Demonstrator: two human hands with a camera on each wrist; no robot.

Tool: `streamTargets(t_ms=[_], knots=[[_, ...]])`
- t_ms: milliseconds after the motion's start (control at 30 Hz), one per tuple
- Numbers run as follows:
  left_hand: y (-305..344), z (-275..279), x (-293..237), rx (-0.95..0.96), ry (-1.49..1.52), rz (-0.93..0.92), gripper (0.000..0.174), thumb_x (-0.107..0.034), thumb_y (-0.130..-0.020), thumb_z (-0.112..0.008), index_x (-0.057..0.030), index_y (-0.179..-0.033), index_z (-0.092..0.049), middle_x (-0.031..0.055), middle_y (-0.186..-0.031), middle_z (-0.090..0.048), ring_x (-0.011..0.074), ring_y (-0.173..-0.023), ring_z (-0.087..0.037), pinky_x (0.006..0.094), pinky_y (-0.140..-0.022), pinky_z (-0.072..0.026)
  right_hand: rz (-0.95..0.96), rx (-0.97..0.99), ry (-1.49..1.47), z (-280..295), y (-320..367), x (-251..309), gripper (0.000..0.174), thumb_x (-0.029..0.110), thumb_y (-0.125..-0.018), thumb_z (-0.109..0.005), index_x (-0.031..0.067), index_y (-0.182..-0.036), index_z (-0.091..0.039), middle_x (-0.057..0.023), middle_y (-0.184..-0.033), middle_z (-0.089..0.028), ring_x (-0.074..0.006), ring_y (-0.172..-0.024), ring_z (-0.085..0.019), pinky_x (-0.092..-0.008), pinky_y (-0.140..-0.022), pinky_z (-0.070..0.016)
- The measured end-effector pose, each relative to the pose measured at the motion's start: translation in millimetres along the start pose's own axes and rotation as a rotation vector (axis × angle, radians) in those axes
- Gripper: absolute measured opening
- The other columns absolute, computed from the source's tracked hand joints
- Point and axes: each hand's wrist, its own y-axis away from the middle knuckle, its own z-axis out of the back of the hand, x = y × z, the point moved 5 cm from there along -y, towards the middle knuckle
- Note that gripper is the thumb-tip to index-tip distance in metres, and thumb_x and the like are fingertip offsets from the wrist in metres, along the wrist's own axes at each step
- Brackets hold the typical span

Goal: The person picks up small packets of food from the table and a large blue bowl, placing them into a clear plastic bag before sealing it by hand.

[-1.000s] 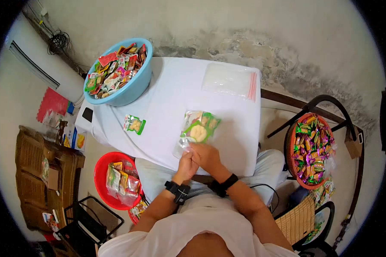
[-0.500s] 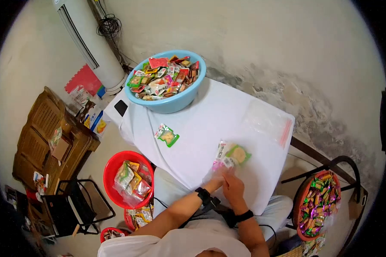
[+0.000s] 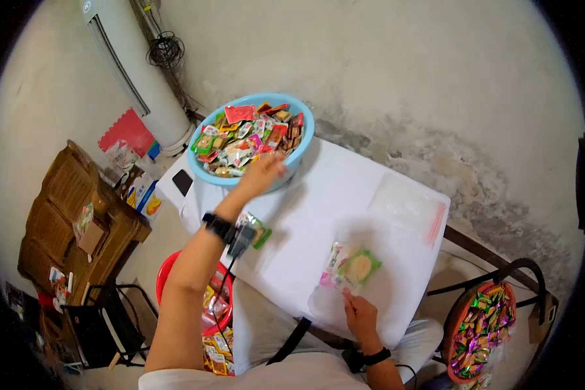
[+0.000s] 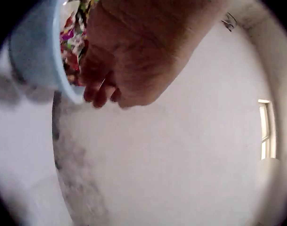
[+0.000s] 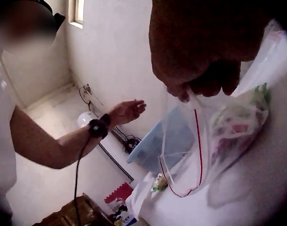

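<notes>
My left hand [image 3: 264,174] reaches over the near rim of a light blue basin [image 3: 301,153] heaped with small wrapped snacks [image 3: 240,140]. In the left wrist view its fingers [image 4: 100,96] hang loosely bent beside the rim, with nothing seen in them. My right hand [image 3: 361,318] pinches the edge of a clear zip bag [image 5: 200,160], whose mouth with a red line gapes in the right wrist view. Inside that bag lie snack packets, among them a green-edged one with a round pale biscuit [image 3: 360,267]. Another small green snack packet [image 3: 261,235] lies on the white-covered table, partly behind my left wrist.
Flat clear bags with red strips [image 3: 406,205] lie at the table's far right. A black phone [image 3: 182,182] rests near the left corner. A red basin [image 3: 169,270] is below on the left, partly behind my arm. An orange-rimmed basket of wrapped sweets [image 3: 484,331] stands right.
The head view has turned left. My left hand has left the zip bag and moved up and left to the blue basin. My right hand stays at the bag.
</notes>
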Motion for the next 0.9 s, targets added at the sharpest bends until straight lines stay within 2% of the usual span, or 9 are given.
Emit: streamTargets(t_ms=[67, 367, 400, 533, 567, 633, 667, 800, 900], knots=[[-67.5, 15.4, 52.5, -0.284, -0.183, -0.046, 0.036, -0.026, -0.086, -0.049, -0.0028, -0.113, -0.055, 0.0177, -0.106, -0.061, 0.0293, -0.099, -0.057, 0.035, -0.085, -0.0433, -0.016, 0.002, 0.001, 4.2, -2.6, 2.2, 0.017, 0.008, -0.081, -0.057, 0.0054, -0.096, -0.065, -0.0115, -0.06, -0.052, -0.0225, -0.051, -0.051, -0.0301, -0.049, -0.0415], [-145.0, -20.7, 130.5, -0.033, -0.7, 0.163, 0.046, -0.044, -0.086, -0.04, -0.0166, -0.119, -0.054, 0.0186, -0.125, -0.048, 0.0351, -0.12, -0.038, 0.0355, -0.099, -0.0327, -0.023, 0.06, 0.02, 9.1, -8.1, 1.8, 0.016, 0.008, -0.079, -0.059, 0.007, -0.094, -0.065, -0.0106, -0.058, -0.051, -0.0256, -0.05, -0.05, -0.0336, -0.047, -0.0402], [-171.4, -24.6, 199.3, -0.102, -0.615, 0.158, 0.045, -0.041, -0.086, -0.042, -0.0189, -0.124, -0.05, 0.02, -0.128, -0.044, 0.0345, -0.123, -0.034, 0.0356, -0.101, -0.0299, -0.027, 0.052, 0.021, 8.1, -8.8, 0.0, 0.016, 0.008, -0.079, -0.059, 0.007, -0.094, -0.065, -0.0106, -0.058, -0.051, -0.0256, -0.05, -0.05, -0.0336, -0.047, -0.0402], [-153.2, -12.6, 181.1, -0.298, -0.344, -0.143, 0.043, -0.032, -0.085, -0.046, -0.0082, -0.121, -0.051, 0.0263, -0.114, -0.052, 0.0398, -0.109, -0.048, 0.041, -0.095, -0.0358, -0.036, 0.037, -0.042, 5.8, -8.6, -3.3, 0.016, 0.008, -0.08, -0.059, 0.0071, -0.094, -0.065, -0.0111, -0.058, -0.051, -0.0255, -0.05, -0.051, -0.033, -0.047, -0.0408], [-145.7, -2.4, 168.1, -0.29, -0.351, -0.135, 0.043, -0.032, -0.085, -0.046, -0.0082, -0.121, -0.051, 0.0263, -0.114, -0.052, 0.0398, -0.109, -0.048, 0.041, -0.095, -0.0358, -0.069, 0.038, -0.084, 4.9, -7.2, -3.8, 0.016, 0.008, -0.08, -0.059, 0.0065, -0.094, -0.065, -0.0115, -0.059, -0.052, -0.0255, -0.051, -0.051, -0.0327, -0.048, -0.0413], [-135.8, 13.1, 175.4, 0.003, -0.316, 0.373, 0.036, -0.028, -0.087, -0.046, -0.0067, -0.113, -0.056, 0.0183, -0.115, -0.055, 0.0328, -0.113, -0.046, 0.0387, -0.094, -0.0363, -0.089, 0.051, -0.047, 5.5, -8.3, -3.1, 0.015, 0.013, -0.08, -0.059, 0.0086, -0.093, -0.065, -0.0103, -0.061, -0.055, -0.0261, -0.054, -0.054, -0.0344, -0.05, -0.0431], [-144.2, 19.5, 188.0, -0.092, -0.478, 0.144, 0.03, -0.028, -0.086, -0.048, -0.0034, -0.095, -0.063, 0.0172, -0.102, -0.06, 0.0324, -0.106, -0.049, 0.0398, -0.09, -0.0384, -0.104, 0.055, 0.006, 4.9, -7.1, -2.7, 0.015, 0.017, -0.081, -0.059, 0.0107, -0.092, -0.065, -0.009, -0.064, -0.058, -0.0267, -0.057, -0.056, -0.036, -0.052, -0.0449], [-148.0, 2.7, 194.7, -0.218, -0.494, -0.174, 0.037, -0.033, -0.088, -0.044, -0.0074, -0.109, -0.059, 0.0216, -0.11, -0.054, 0.0381, -0.109, -0.046, 0.0426, -0.096, -0.0345, -0.105, 0.108, 0.044, -4.3, 0.7, -5.9, 0.016, 0.017, -0.081, -0.059, 0.01, -0.093, -0.065, -0.0095, -0.064, -0.058, -0.0274, -0.058, -0.057, -0.0358, -0.052, -0.0452], [-144.5, -18.3, 174.8, 0.05, -0.477, 0.118, 0.048, -0.046, -0.086, -0.039, -0.016, -0.122, -0.053, 0.0275, -0.132, -0.034, 0.0415, -0.124, -0.031, 0.0437, -0.104, -0.0237, -0.098, 0.046, -0.091, -3.9, 5.0, -0.4, 0.017, 0.018, -0.082, -0.057, 0.0097, -0.095, -0.065, -0.0109, -0.069, -0.06, -0.0287, -0.059, -0.057, -0.0363, -0.053, -0.0455]])
